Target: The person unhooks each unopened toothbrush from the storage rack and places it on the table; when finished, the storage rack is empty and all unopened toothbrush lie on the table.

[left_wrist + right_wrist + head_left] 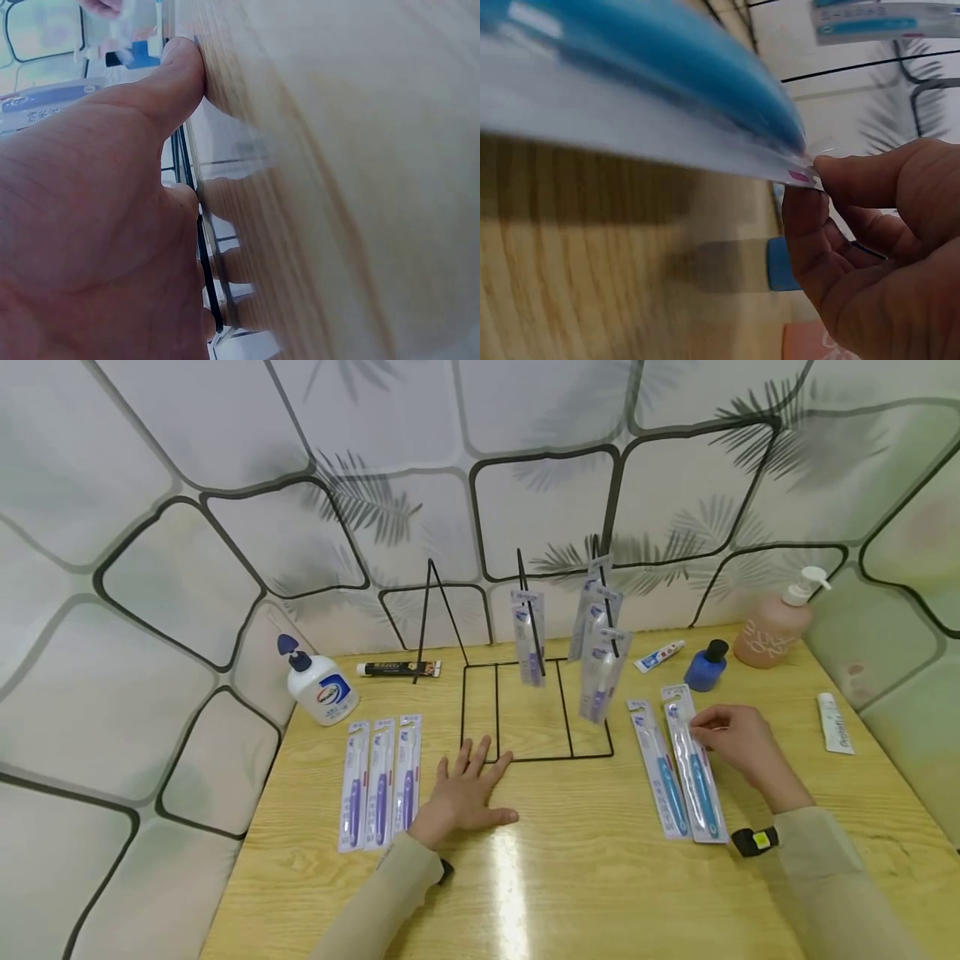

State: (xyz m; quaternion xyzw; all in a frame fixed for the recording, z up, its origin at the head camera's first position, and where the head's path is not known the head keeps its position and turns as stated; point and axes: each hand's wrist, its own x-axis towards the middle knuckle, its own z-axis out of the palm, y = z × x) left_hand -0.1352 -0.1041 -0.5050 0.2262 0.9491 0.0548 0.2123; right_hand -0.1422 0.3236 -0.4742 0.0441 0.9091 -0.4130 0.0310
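Observation:
My right hand [738, 743] pinches the edge of a packaged blue toothbrush [701, 789] between thumb and forefinger. In the right wrist view the package [667, 79] rises at a slant above the wood. A second packaged blue toothbrush [663, 777] lies just to its left. Fingers spread, my left hand [461, 797] rests flat on the table, fingertips at the front bar of a black wire rack [551, 759]. Packaged purple toothbrushes [600, 681] hang from the rack's right hook, and similar packaging [529, 639] hangs on the middle hook. The left hook [423, 618] carries nothing.
Three packaged purple toothbrushes [380, 785] lie left of my left hand. Behind them stand a white pump bottle [321, 691] and a black toothpaste tube [397, 669]. At right are a small tube [660, 656], a blue bottle [705, 670], a pink pump bottle [772, 628] and a white tube [835, 724].

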